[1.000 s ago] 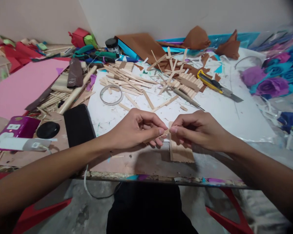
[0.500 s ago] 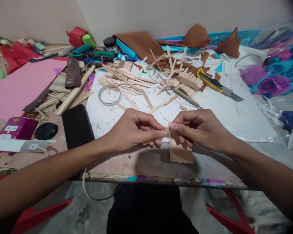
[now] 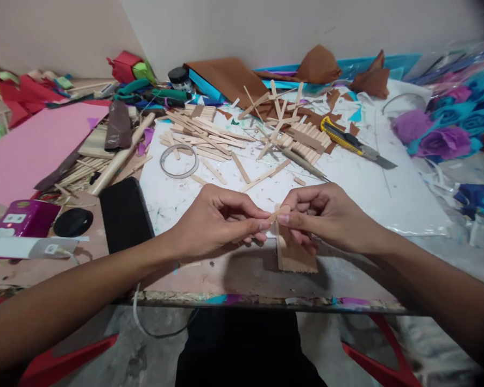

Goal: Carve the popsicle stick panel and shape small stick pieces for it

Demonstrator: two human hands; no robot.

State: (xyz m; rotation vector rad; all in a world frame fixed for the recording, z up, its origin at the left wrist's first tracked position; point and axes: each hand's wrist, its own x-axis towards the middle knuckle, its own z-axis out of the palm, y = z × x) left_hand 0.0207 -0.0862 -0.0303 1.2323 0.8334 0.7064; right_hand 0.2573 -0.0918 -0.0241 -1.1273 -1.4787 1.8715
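My left hand (image 3: 228,217) and my right hand (image 3: 325,215) meet over the front of the table, both closed in pinches. Between their thumbs and fingertips is a wooden craft stick (image 3: 281,210), its rounded end showing at the right. The left fingers cover the stick's other part. Below the right hand's fingers a flat wooden panel (image 3: 297,258) with a ragged lower edge extends toward me; its upper part is partly hidden behind that hand. I cannot tell whether the stick touches the panel.
Loose craft sticks (image 3: 210,131), a tape roll (image 3: 162,161), a yellow utility knife (image 3: 342,137) and a thin-tipped tool (image 3: 304,162) lie beyond my hands. A black phone (image 3: 125,215) rests left. Paper flowers (image 3: 443,141) are at right, brown paper (image 3: 229,75) at the back.
The stick between my fingertips has turned, and its rounded end now shows more clearly by the right thumb. Both hands stay close together; the whole view has shifted slightly.
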